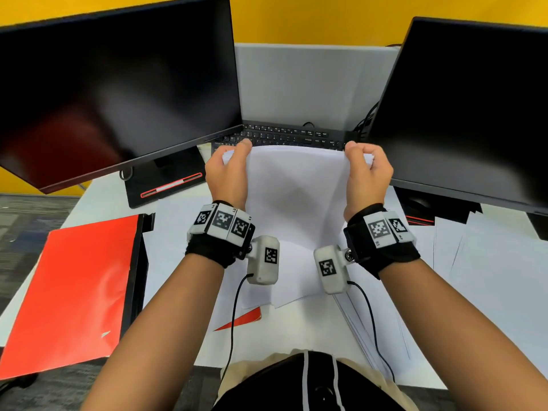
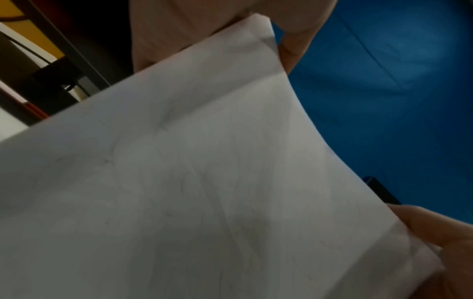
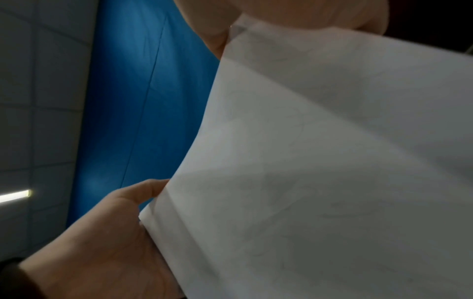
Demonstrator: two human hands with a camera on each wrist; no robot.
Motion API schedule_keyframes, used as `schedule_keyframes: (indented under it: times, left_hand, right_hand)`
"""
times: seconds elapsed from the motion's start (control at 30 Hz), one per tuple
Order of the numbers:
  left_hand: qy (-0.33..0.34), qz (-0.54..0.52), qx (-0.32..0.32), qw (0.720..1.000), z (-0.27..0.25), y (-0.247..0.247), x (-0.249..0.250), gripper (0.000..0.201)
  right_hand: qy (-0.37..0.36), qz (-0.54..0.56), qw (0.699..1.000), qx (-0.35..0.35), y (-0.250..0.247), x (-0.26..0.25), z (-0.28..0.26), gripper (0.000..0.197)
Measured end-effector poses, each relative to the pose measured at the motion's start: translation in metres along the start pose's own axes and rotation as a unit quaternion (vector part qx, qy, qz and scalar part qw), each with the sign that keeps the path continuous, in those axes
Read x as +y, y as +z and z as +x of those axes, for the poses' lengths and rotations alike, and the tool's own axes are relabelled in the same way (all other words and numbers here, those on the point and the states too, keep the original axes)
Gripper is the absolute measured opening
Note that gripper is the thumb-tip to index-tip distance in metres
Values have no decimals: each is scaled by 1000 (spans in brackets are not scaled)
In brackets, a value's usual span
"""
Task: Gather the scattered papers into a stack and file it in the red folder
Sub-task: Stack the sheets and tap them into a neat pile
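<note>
I hold a stack of white papers (image 1: 296, 197) upright over the desk, between both hands. My left hand (image 1: 237, 154) grips its upper left corner, fingers curled over the top edge. At the upper right corner my right hand (image 1: 355, 154) grips it the same way. The left wrist view shows the sheet (image 2: 204, 182) filling the frame, pinched by my left hand (image 2: 286, 48). In the right wrist view the paper (image 3: 332, 182) bends under my right hand (image 3: 230, 38). The red folder (image 1: 80, 292) lies shut on the desk's left side.
Loose white sheets (image 1: 489, 262) cover the desk on the right and under my forearms. A red corner (image 1: 243, 318) pokes out from beneath them. A black keyboard (image 1: 281, 134) sits behind the stack, between two dark monitors (image 1: 112, 84). A black stand base (image 1: 166, 179) lies left.
</note>
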State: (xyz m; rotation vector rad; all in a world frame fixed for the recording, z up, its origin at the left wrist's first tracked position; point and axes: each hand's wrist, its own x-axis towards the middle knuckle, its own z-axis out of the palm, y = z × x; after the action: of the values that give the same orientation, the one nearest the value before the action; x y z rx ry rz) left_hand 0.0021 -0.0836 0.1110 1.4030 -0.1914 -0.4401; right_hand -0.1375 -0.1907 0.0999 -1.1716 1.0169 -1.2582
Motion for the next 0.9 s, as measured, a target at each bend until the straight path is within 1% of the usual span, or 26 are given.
schedule_keyframes:
  times: [0.07, 0.13, 0.2, 0.27, 0.3, 0.37, 0.43, 0.47, 0.57, 0.63, 0.73, 0.8, 0.83, 0.9]
  left_hand:
    - [10, 11, -2, 1000, 0, -1, 1, 36]
    - [16, 11, -17, 1000, -2, -3, 2, 32]
    - [24, 13, -47, 999, -7, -5, 0, 27]
    - [39, 0, -93, 995, -13, -11, -9, 12]
    - [42, -10, -115, 992, -14, -16, -17, 16]
    - [41, -18, -137, 989, -16, -25, -34, 38]
    - [26, -7, -128, 991, -16, -30, -50, 54]
    - [12, -2, -120, 993, -16, -33, -57, 55]
    - [-28, 15, -99, 995, -16, -36, -72, 49]
    - [-44, 29, -92, 994, -16, -36, -78, 50]
    - [-56, 42, -78, 994, -16, -31, -81, 46]
    - [-61, 54, -67, 994, -13, -28, -80, 38]
    - [-61, 59, -65, 994, -11, -27, -79, 33]
    - [-54, 81, -66, 993, -6, -24, -76, 32]
  right_hand:
    - [-32, -6, 999, -8, 0, -3, -2, 11]
    - [-53, 8, 998, -29, -1, -4, -3, 5]
    - [-71, 24, 994, -80, -7, 4, -4, 27]
    - [-79, 35, 985, -152, -17, 16, -5, 49]
    - [-68, 34, 981, -177, -21, 22, -7, 58]
    - [-28, 11, 979, -201, -27, 33, -8, 72]
    - [22, -24, 979, -203, -30, 44, -12, 77]
    - [46, -38, 978, -200, -32, 51, -14, 78]
    - [89, -63, 976, -186, -34, 65, -18, 78]
    - [99, -80, 974, -189, -33, 73, -18, 73]
    - [83, -107, 975, -176, -30, 82, -14, 57]
    - [63, -133, 975, -165, -31, 85, -11, 44]
    - [51, -145, 975, -163, -32, 85, -9, 41]
    - [14, -164, 973, -162, -34, 83, -5, 40]
